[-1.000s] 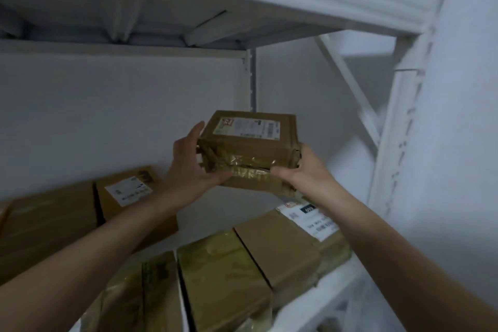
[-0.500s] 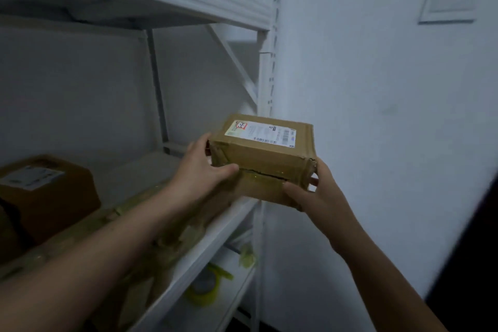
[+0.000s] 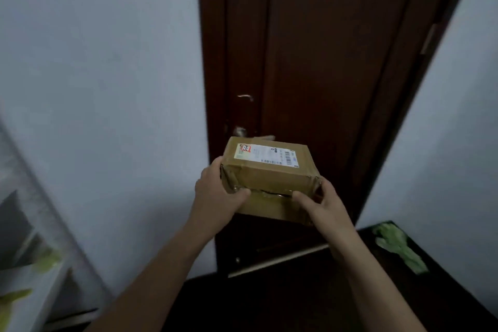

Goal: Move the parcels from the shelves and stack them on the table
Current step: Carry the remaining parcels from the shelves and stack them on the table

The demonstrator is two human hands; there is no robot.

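Gripping opposite ends of the parcel [image 3: 266,175] at frame centre, the left hand [image 3: 215,194] and right hand [image 3: 322,203] keep it level before the dark door [image 3: 310,62], presumably for carrying tableward.

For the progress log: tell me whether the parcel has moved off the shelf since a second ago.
Yes. The parcel, gripped by the left hand and right hand, has gone rightward from above the shelf to before the door.
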